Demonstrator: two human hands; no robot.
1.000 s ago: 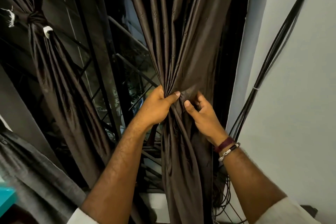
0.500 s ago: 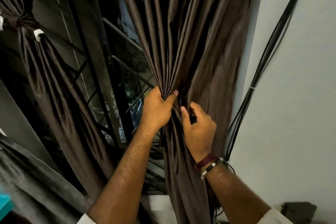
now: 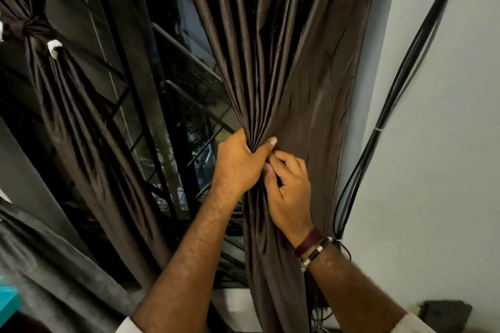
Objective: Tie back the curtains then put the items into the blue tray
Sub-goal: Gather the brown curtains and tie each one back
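The right hand (image 3: 288,186) has slid down just under the left hand (image 3: 239,163), which clenches the gathered brown curtain (image 3: 284,62) at frame centre to keep its pleats bunched. The right fingers curl against the fabric; what they pinch is unclear.

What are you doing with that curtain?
A person is bunching up the brown curtain on the right side of the window. The left hand grips the gathered folds tight, and the right hand pinches the cloth just beside it. This curtain has no tie round it yet. The other curtain, on the left, is already tied back in a knot. Black cables run down the wall beside the hands.
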